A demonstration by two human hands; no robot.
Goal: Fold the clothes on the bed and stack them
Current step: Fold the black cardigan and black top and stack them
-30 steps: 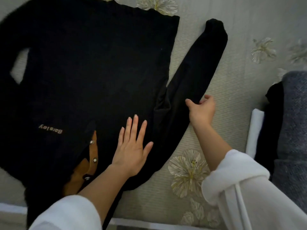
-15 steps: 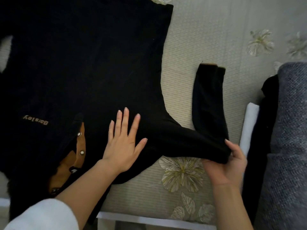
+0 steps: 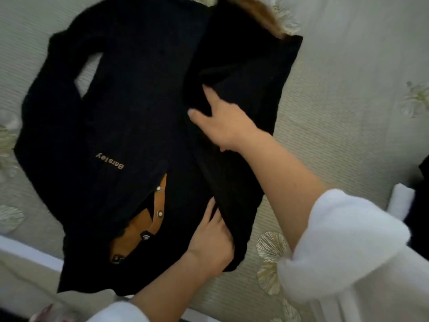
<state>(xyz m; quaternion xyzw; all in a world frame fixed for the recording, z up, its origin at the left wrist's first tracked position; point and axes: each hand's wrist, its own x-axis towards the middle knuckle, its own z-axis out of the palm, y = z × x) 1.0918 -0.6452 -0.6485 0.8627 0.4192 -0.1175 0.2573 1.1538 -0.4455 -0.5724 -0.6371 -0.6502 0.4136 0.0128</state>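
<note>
Item: black polo sweater [image 3: 139, 89], flat on the bed [image 3: 336, 112], front up, collar end nearest the person.
Risk, fold: judged likely to spring open if either grip lifts early. The knit looks thick and soft, and the folded-in side already bunches in a ridge.
Risk, shape: the far sleeve [image 3: 58, 89] lies spread to the side. Folding the body before it comes in would leave an uneven bundle that stacks badly.
Risk, collar: the tan placket [image 3: 160, 203] lies open and could crease under the next fold.
Look: plain black, tan lettering [image 3: 110, 161] on the chest, pale snaps on the placket. A blurred tan strip shows at the top edge. What it is cannot be told.
Right grip [image 3: 222, 122]: fingers tucked into the folded sleeve fabric, thumb outside, holding that fold on the body.
Left grip [image 3: 213, 240]: flat, fingers straight, pressing by the shoulder. Fingertips are hidden under the folded edge.
Surroundings: pale floral bed cover; white and dark folded items [image 3: 401, 203] at the right edge, well apart.
</note>
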